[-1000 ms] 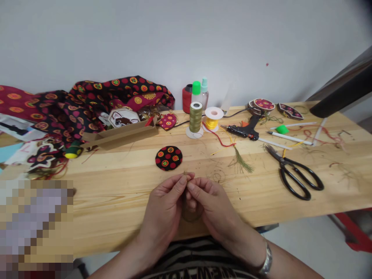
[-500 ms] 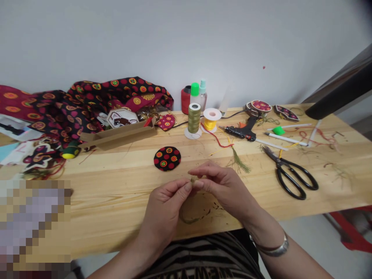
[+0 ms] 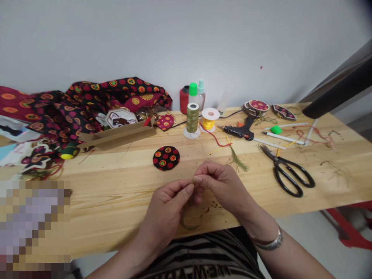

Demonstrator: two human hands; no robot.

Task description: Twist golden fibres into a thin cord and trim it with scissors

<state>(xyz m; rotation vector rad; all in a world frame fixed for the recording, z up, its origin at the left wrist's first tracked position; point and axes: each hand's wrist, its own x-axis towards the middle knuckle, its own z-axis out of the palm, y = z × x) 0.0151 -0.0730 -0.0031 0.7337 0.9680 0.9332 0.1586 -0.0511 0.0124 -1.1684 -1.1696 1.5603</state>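
Right hand (image 3: pixel 225 186) fingers have closed toward the left hand (image 3: pixel 168 203), both pinching mostly hidden olive thread (image 3: pixel 190 228), its wispy loop near the wooden table's (image 3: pixel 113 193) front edge, pale grain stretching leftward.

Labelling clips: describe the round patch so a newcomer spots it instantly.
Start at the wooden table; look just past the left hand, toward the wall. The round patch lies flat there, in front and left of the olive thread spool. Its black, flowery print echoes the heaped cloth, but this is a neat disc lying apart.
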